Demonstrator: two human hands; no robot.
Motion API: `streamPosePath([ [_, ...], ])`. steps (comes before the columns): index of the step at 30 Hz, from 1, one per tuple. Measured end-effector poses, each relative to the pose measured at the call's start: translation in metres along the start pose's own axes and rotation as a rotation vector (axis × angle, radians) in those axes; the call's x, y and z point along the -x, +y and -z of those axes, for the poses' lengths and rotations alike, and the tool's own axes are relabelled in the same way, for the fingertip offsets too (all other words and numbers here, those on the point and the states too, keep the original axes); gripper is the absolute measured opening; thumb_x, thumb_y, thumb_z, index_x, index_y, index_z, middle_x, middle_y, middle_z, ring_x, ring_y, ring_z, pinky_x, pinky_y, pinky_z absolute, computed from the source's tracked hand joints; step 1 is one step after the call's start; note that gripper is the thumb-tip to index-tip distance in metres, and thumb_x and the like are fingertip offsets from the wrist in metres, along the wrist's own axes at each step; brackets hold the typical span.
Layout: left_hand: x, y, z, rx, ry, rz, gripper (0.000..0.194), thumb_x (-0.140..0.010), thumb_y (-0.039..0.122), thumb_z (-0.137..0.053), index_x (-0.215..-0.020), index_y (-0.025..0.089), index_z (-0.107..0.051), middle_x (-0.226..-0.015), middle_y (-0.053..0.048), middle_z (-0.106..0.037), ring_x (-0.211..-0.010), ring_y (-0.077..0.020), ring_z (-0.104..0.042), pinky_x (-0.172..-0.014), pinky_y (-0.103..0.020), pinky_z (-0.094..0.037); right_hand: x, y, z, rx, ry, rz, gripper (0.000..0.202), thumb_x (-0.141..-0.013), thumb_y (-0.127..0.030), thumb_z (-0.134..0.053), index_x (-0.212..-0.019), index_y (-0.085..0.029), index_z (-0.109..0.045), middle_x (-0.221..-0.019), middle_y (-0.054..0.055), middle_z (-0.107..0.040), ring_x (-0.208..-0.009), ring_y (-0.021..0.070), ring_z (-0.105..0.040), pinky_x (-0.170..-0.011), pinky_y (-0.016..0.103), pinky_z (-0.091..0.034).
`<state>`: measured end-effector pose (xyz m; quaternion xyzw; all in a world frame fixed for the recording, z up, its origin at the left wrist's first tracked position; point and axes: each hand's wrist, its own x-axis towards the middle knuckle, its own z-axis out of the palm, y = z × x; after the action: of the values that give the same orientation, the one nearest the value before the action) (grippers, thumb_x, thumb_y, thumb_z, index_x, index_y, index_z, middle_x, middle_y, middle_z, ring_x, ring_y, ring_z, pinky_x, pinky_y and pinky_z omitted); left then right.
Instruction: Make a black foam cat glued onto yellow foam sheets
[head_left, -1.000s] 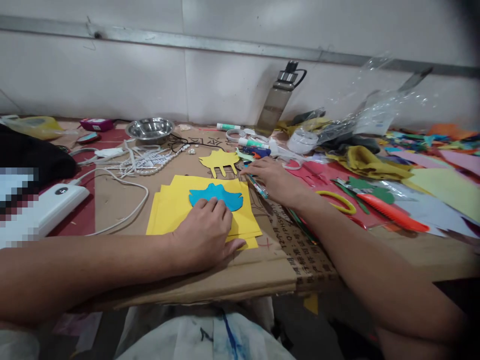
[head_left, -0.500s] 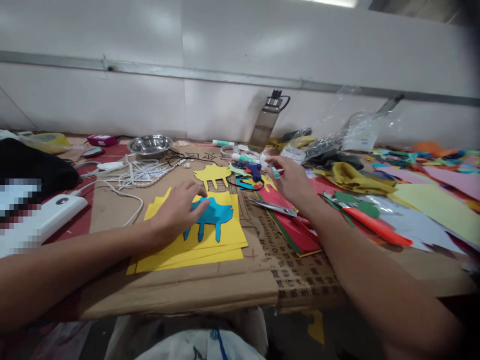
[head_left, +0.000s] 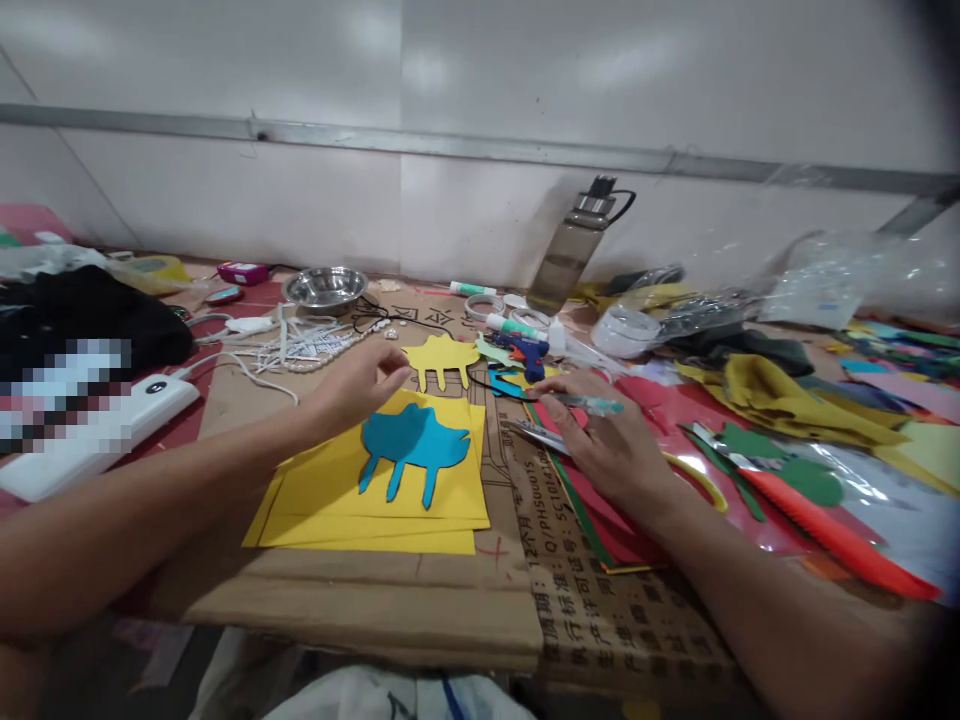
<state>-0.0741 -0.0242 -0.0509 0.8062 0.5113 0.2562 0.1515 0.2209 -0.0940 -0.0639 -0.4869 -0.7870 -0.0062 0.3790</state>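
Observation:
My left hand (head_left: 358,382) hovers at the upper edge of a stack of yellow paper sheets (head_left: 315,505), fingers loosely bent and apart, with nothing seen in them. A blue paper animal cutout (head_left: 415,440) lies on the top sheet. Just beyond my left fingers is a yellow animal cutout (head_left: 441,358). My right hand (head_left: 611,445) is closed around a slim pen with a teal end (head_left: 600,404), above red paper sheets (head_left: 630,510). Scissors (head_left: 544,437) lie partly hidden beneath that hand, their yellow-edged handle (head_left: 697,478) showing beside it.
Behind the cutouts lie a blue glue gun (head_left: 531,352), a glue stick (head_left: 514,327) and tape rolls. A water bottle (head_left: 570,250) and a metal bowl (head_left: 326,288) stand near the wall. An orange cutter (head_left: 832,530) lies right; a white power bank (head_left: 97,440) lies left.
My right hand has drawn back toward me from beside the glue stick, with the pen in it. My left hand has lifted off the blue cutout and moved up. The view has swung left.

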Motion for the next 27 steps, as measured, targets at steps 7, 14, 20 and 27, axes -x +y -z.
streamPosePath([
  [7, -0.077, -0.012, -0.015, -0.234, -0.173, 0.222, 0.043, -0.086, 0.049, -0.061, -0.108, 0.012, -0.066, -0.109, -0.015, -0.07, -0.1, -0.0276, -0.064, -0.08, -0.03, -0.045, 0.009, -0.016, -0.01, -0.074, -0.01, 0.184, 0.025, -0.091, -0.01, -0.041, -0.101, -0.019, -0.062, -0.102, 0.01, -0.059, -0.1, 0.0227, -0.056, -0.087, 0.04, -0.048],
  [14, -0.097, -0.03, -0.029, -0.266, -0.22, 0.196, 0.053, -0.067, 0.045, -0.079, -0.107, 0.012, -0.067, -0.116, -0.015, -0.068, -0.106, -0.0303, -0.062, -0.082, -0.028, -0.045, 0.005, -0.045, -0.035, -0.132, -0.277, 0.064, 0.02, -0.092, -0.021, -0.052, -0.106, -0.02, -0.065, -0.105, 0.012, -0.062, -0.101, 0.0247, -0.058, -0.09, 0.04, -0.049],
  [20, -0.109, -0.027, -0.026, -0.141, -0.237, 0.182, 0.047, -0.053, 0.036, -0.086, -0.092, 0.016, -0.07, -0.096, -0.006, -0.073, -0.092, -0.0242, -0.063, -0.074, -0.025, -0.043, -0.012, -0.062, -0.05, 0.082, -0.481, -0.076, 0.037, -0.08, -0.036, -0.073, -0.11, -0.015, -0.068, -0.116, 0.016, -0.064, -0.112, 0.0317, -0.057, -0.095, 0.045, -0.044],
  [27, -0.109, -0.03, -0.021, 0.128, -0.247, 0.164, 0.039, -0.041, 0.032, -0.09, -0.057, 0.017, -0.058, -0.057, 0.002, -0.058, -0.074, -0.0202, -0.058, -0.064, -0.025, -0.042, -0.029, -0.072, -0.048, 0.058, -0.612, -0.285, 0.051, -0.071, -0.038, -0.08, -0.114, -0.015, -0.064, -0.115, 0.015, -0.068, -0.106, 0.0306, -0.062, -0.087, 0.039, -0.045],
])
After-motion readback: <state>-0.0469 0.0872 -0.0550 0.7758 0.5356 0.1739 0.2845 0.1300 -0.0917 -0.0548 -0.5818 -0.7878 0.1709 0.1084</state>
